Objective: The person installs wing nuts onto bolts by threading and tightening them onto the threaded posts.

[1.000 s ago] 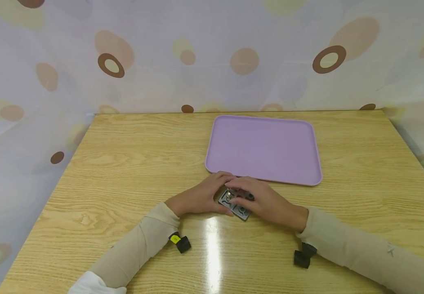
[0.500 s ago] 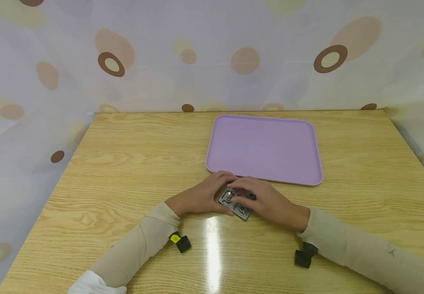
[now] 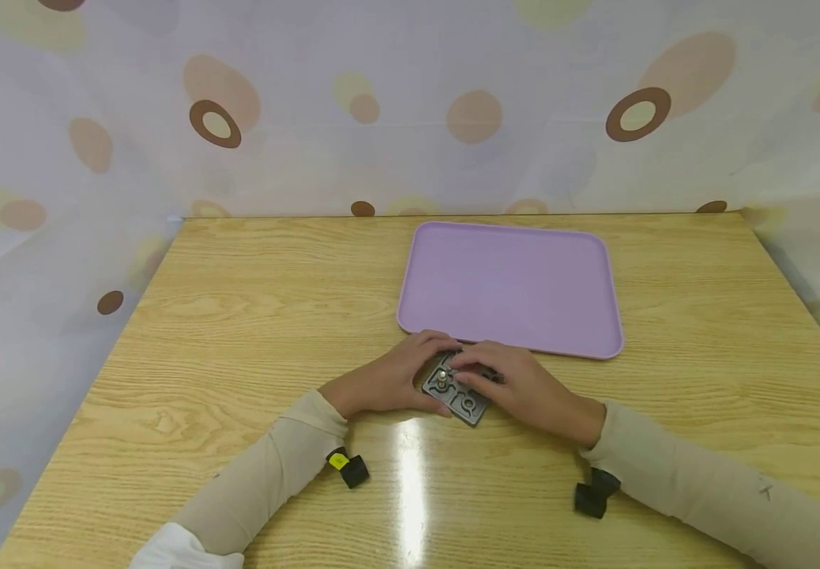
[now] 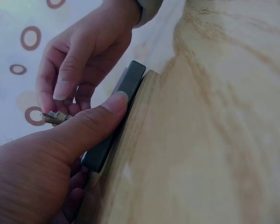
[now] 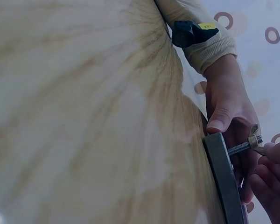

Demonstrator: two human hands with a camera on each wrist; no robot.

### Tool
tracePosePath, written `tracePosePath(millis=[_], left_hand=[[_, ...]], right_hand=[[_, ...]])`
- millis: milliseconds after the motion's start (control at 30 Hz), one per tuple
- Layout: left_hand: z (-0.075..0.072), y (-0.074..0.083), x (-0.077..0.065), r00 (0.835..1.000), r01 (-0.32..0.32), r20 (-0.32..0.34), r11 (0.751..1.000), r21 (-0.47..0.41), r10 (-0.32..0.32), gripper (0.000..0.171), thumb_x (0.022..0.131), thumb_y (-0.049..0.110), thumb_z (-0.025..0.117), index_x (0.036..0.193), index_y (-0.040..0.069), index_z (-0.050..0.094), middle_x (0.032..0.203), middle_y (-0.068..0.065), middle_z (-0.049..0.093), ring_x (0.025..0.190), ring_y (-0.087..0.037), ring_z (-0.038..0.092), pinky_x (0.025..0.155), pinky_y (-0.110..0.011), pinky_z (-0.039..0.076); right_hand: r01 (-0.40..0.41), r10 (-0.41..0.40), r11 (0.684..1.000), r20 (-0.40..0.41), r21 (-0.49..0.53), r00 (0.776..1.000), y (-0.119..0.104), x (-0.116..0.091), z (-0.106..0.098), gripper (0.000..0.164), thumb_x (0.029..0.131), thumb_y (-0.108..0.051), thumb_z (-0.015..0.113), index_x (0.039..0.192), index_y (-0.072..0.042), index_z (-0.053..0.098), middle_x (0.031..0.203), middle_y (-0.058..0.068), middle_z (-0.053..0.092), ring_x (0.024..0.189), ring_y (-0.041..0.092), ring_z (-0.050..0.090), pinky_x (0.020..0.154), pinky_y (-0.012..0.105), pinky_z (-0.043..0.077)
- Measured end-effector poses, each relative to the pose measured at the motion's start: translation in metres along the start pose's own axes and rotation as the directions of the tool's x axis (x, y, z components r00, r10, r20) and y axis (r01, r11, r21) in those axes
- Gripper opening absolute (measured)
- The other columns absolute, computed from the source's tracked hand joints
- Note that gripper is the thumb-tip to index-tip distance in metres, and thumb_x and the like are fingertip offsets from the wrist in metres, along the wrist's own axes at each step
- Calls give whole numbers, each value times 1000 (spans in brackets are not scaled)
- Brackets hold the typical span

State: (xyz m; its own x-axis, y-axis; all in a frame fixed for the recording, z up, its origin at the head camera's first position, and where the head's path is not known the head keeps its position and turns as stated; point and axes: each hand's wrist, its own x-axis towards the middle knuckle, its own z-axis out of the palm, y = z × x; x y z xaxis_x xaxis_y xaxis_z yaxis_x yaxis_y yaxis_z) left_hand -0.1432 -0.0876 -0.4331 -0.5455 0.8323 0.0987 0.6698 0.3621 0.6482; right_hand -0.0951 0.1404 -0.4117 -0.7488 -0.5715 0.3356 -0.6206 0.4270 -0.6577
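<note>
Ok, L grip (image 3: 397,379) clasps plate (image 3: 458,397), R grip (image 3: 524,387) curled nr bolt (image 3: 442,378).

Tabletop work booth, screened on three sides; whether home, lab or workshop, I cannot tell.
Before me: one wood-grain table (image 3: 261,316); pale sheeting (image 3: 410,150), printed with ovals and rings, along its back and both sides; one lilac tray (image 3: 509,288); small black devices (image 3: 355,472) at both my cuffs (image 3: 316,423).
</note>
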Motion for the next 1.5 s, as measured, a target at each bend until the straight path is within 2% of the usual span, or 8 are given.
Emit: tracePosePath(millis=[167,400,633,767,900,1100,1500], left_hand=[[0,0,0,1000,5,2,1000,1,-5,87,71,46,78,140,12,36,138,-3,35,126,-12,31,106,-29,26],[-2,1,-1,1000,16,11,1000,2,-16,88,72,47,76,141,12,35,139,-2,35,126,-12,31,106,-29,27],[-1,0,0,1000,6,3,1000,10,-6,87,72,46,77,140,11,36,138,-2,35,126,-12,31,106,-28,26],[-1,0,0,1000,2,2,1000,11,-2,87,72,45,77,140,12,36,138,-2,35,126,-12,31,106,-28,26],[-2,1,-1,1000,4,6,1000,-1,-4,86,71,45,77,140,13,36,138,-2,35,126,-11,31,106,-29,26],[-2,2,-1,1000,14,19,1000,-3,-14,84,73,48,75,140,15,36,138,0,34,127,-9,29,106,-29,25],[-2,2,-1,999,19,29,1000,-13,-19,82,74,49,74,139,16,37,138,2,34,127,-8,29,106,-29,26]], right_hand=[[-5,5,1000,6,17,1000,0,0,0,19,88,-14,64,107,-14,66,111,-1,63,104,13,57,88,33,47],[9,-10,999,8,51,1000,-1,0,0,16,86,-12,66,102,-17,67,104,-9,64,97,9,58,83,29,49],[41,-41,998,-3,56,999,1,0,4,15,86,-13,66,101,-17,67,104,-6,65,98,10,59,84,28,49],[65,-64,995,-21,69,998,0,1,6,14,86,-12,66,99,-17,66,101,-8,63,92,9,59,80,27,50],[67,-63,993,-41,101,997,-1,3,9,21,84,-11,69,104,-15,63,101,-4,62,88,11,59,74,29,51],[52,-48,993,-35,102,998,0,3,12,35,82,-10,71,115,-9,59,112,1,59,90,16,60,76,31,52],[69,-68,997,-20,33,997,-4,6,12,38,81,-11,71,117,-5,60,115,1,58,92,16,59,77,32,51]])
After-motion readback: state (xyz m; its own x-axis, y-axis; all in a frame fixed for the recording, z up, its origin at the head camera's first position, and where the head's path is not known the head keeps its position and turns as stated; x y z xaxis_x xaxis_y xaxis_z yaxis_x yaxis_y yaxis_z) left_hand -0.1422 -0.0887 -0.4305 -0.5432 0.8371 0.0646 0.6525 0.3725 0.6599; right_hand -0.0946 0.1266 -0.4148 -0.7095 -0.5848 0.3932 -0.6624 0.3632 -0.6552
